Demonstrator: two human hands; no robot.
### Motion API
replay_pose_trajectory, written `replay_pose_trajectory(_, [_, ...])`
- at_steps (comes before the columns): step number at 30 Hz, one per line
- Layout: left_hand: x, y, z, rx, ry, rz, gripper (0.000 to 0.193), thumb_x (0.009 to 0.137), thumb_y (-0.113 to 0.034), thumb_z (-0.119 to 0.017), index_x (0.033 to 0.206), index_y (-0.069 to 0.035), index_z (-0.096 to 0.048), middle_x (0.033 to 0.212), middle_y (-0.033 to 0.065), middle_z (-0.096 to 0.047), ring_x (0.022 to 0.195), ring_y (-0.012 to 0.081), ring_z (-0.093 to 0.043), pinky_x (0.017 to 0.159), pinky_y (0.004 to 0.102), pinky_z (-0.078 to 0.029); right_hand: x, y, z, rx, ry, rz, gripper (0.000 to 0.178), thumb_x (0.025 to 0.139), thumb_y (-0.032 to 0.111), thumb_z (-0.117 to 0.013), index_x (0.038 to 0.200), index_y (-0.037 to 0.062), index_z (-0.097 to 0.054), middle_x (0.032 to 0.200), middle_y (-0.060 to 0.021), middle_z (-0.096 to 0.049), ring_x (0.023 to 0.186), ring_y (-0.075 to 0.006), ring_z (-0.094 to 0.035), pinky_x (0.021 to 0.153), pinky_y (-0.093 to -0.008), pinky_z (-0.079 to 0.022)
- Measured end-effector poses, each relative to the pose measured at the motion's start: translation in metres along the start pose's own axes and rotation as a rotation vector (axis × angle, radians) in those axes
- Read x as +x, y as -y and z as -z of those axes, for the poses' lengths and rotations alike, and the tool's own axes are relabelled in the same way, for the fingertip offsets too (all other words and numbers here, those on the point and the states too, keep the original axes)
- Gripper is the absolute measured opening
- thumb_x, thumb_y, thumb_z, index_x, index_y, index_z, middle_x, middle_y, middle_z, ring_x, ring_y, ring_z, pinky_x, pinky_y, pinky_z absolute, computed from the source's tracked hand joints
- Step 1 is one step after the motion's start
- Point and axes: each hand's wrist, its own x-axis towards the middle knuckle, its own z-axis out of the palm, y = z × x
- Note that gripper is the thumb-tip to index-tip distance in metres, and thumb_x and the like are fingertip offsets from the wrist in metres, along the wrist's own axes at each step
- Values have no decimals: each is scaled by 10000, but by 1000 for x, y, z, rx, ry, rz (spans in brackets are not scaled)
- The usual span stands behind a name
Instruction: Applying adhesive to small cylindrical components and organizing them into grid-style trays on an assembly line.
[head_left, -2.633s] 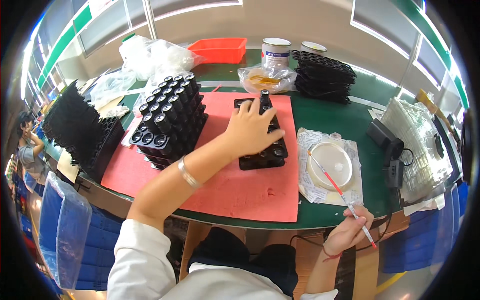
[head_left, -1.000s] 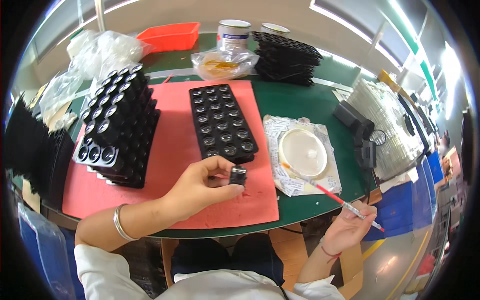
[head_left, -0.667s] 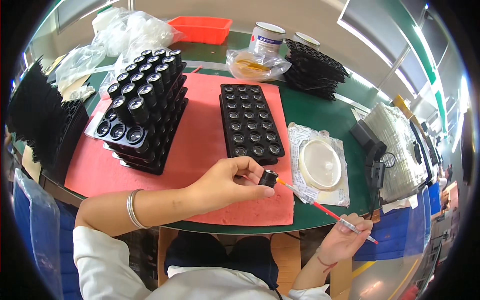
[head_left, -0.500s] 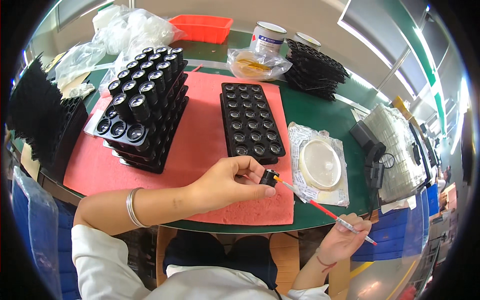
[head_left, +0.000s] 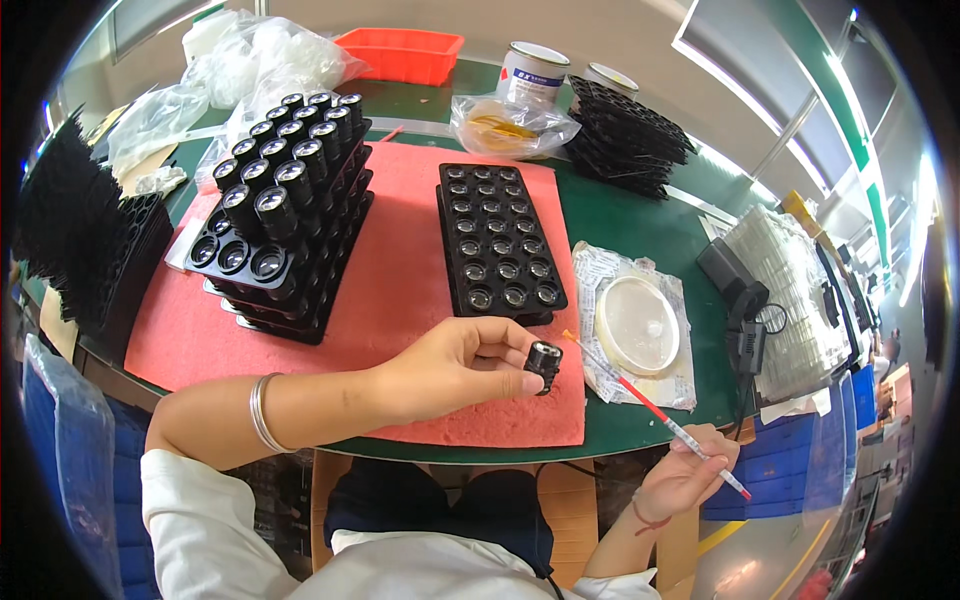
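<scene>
Between the thumb and fingers of my left hand (head_left: 462, 365) is a small black lens barrel (head_left: 543, 366), held over the near right part of the pink mat. My right hand (head_left: 686, 473) pinches a thin red-and-white paintbrush (head_left: 640, 396) near its back end. The brush's orange tip points up and left, a short way right of the barrel and apart from it. Beyond my left hand lies a black tray (head_left: 504, 240) with rows of round lenses. To the left stands a stack of black trays (head_left: 335, 270), its top one carrying several upright lens barrels (head_left: 272, 215).
A shallow round white dish (head_left: 641, 325) sits on paper right of the pink mat (head_left: 400, 215). Behind are a paint can (head_left: 532, 75), a bagged yellow item (head_left: 510, 128), stacked black trays (head_left: 628, 140) and a red bin (head_left: 400, 55). More black trays (head_left: 90, 250) stand far left.
The brush tip has come away from the lens barrel, moving up and right. My left hand has turned the barrel more upright, its glass end now showing.
</scene>
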Motion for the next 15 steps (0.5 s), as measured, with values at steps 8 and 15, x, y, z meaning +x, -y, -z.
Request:
replay_pose_trajectory(8, [1, -1, 2, 10, -15, 23, 232, 785, -124, -689, 936, -50, -529, 884, -13, -558, 848, 63, -535, 785, 219, -431, 0, 7, 2, 381, -149, -151, 296, 948, 329, -377, 788, 81, -366, 607, -34, -381, 571, -118, -350, 532, -235, -293])
replay_pose_trajectory(15, [1, -2, 2, 40, -17, 1, 250, 781, -148, -702, 906, -60, -505, 880, -15, -544, 857, 65, -529, 782, 219, -429, -2, 10, -2, 351, -22, -100, 285, 947, 310, -381, 769, 89, -353, 612, -27, -384, 561, -114, -331, 517, -246, -279])
